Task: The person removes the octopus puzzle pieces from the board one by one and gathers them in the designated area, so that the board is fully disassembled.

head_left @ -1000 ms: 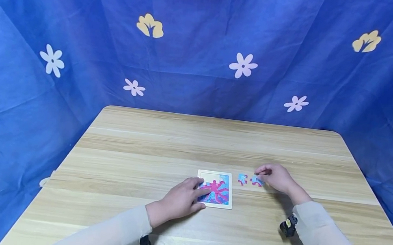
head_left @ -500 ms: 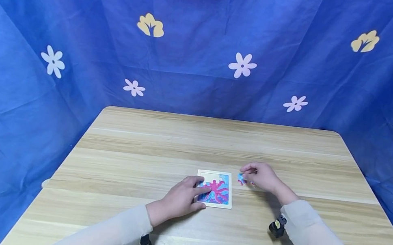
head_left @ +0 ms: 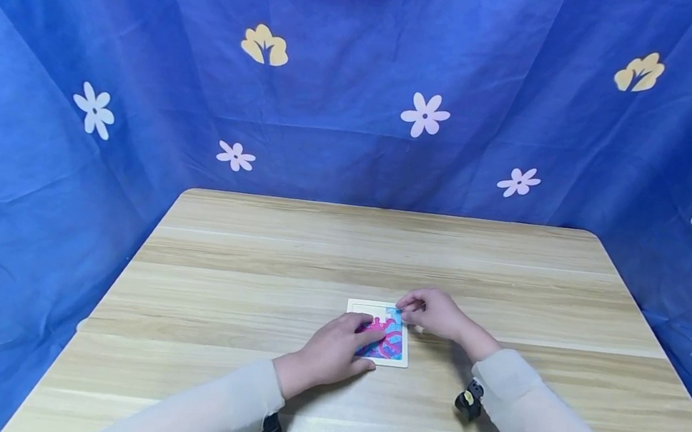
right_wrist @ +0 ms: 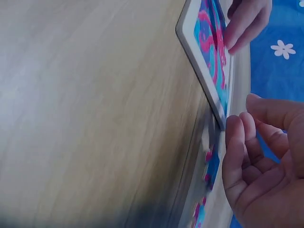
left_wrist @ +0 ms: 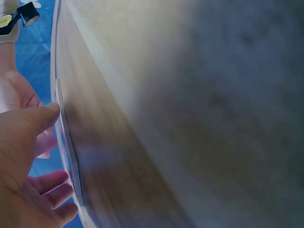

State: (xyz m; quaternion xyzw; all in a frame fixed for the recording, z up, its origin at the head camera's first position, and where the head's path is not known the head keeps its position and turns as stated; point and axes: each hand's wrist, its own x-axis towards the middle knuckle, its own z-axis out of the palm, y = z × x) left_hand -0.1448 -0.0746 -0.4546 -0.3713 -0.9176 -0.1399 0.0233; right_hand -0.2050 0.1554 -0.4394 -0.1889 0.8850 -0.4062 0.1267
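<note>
A square octopus puzzle board with a pale frame lies on the table; a bare pale area shows at its upper left. My left hand rests over its left side with fingers spread on the pink octopus; the left wrist view shows the thumb by the frame edge. My right hand is at the upper right corner, fingers loosely bent, with nothing visible between them in the right wrist view. Two loose puzzle pieces, one nearer the board and another, lie below this hand, hidden in the head view.
The wood-grain table has rounded far corners. A blue cloth with flowers hangs behind and beside it. Black wrist cameras sit beneath both pale sleeves.
My right hand has moved left from the loose puzzle pieces to the board's upper right corner. My left hand has shifted a little right across the board, which has stayed in place.
</note>
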